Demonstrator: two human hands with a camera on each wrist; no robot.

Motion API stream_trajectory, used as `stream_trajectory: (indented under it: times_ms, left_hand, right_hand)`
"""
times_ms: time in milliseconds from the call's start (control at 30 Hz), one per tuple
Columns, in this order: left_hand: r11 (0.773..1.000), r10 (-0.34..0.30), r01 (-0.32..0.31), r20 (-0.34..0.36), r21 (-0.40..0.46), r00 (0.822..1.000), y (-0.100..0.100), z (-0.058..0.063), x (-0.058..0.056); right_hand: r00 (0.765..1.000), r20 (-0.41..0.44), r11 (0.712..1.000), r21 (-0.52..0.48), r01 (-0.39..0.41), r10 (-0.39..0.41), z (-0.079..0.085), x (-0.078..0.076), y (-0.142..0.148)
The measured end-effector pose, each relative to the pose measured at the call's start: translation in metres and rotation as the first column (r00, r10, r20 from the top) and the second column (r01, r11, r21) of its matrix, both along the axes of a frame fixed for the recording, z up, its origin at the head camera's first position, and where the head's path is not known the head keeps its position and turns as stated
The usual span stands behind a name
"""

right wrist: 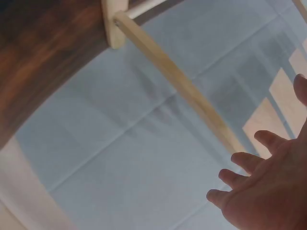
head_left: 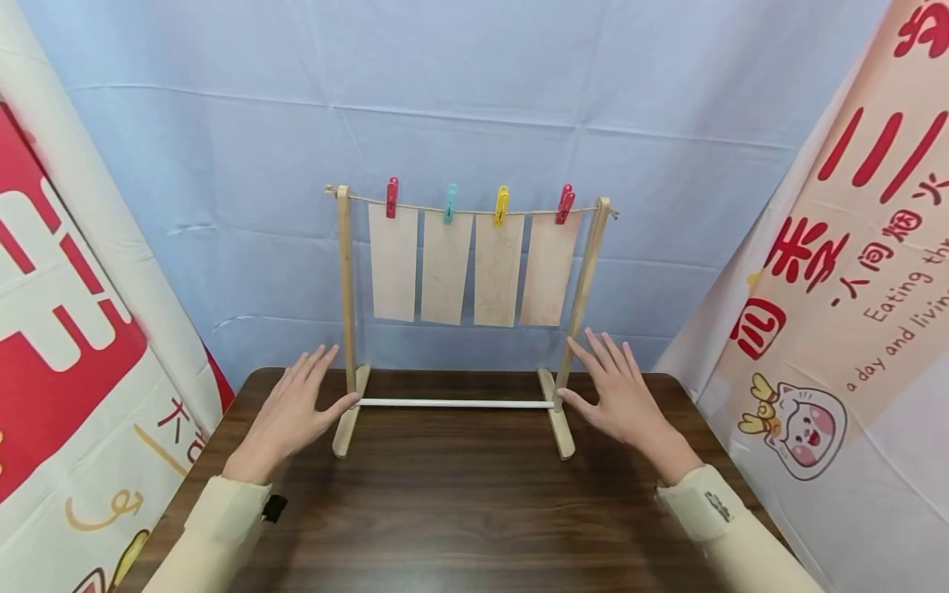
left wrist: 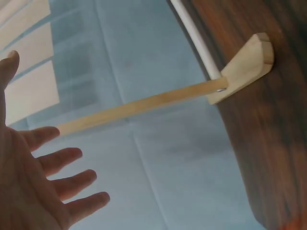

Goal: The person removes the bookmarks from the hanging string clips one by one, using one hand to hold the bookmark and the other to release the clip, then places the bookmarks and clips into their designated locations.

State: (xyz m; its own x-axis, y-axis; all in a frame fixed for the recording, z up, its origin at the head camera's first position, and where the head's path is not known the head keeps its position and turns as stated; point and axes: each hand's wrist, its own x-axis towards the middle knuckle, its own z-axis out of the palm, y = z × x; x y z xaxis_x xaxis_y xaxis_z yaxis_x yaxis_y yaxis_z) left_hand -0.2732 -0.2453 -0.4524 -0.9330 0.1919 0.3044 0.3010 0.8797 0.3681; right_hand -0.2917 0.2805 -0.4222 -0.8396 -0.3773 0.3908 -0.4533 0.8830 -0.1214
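On the table stands a wooden rack with a left post, a right post and a white rod low between its feet. Several blank, pale rectangular cards hang in a row from the cord at the top. Clothespins hold them: red, light blue, yellow and another red. My left hand is beside the left post, fingers spread, holding nothing. Beside the right post, my right hand is spread likewise, also without anything in it. Whether either hand touches the rack I cannot tell.
The dark brown wooden table extends in front of the rack. Behind it hangs a light blue cloth. Printed cloths flank the table, one on the left and one on the right.
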Motion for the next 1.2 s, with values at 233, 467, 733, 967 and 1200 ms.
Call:
stream_trajectory:
  times_ms: [233,467,733,967,1200]
  left_hand:
    - [1.0,-0.02,0.02,-0.009,0.008,1.0,0.007,0.017,-0.005]
    - [0.999,-0.029,0.029,0.012,0.035,0.999,0.013,0.027,-0.008]
    - [0.99,-0.042,0.037,0.033,0.136,0.999,0.021,0.037,-0.012]
    - [0.985,-0.035,0.027,0.044,0.17,0.998,0.026,0.039,-0.011]
    - [0.976,-0.03,0.018,0.054,0.217,0.998,0.032,0.04,-0.01]
  right_hand:
    - [0.999,-0.043,0.999,0.011,-0.033,0.033,0.019,-0.006,-0.012]
    - [0.997,-0.058,0.998,0.021,-0.059,0.06,0.033,-0.008,-0.021]
    - [0.978,-0.159,0.991,0.014,-0.135,0.135,0.049,-0.009,-0.033]
    - [0.963,-0.195,0.983,0.009,-0.185,0.183,0.061,-0.012,-0.046]
    - [0.956,-0.208,0.978,0.02,-0.206,0.205,0.068,-0.011,-0.053]
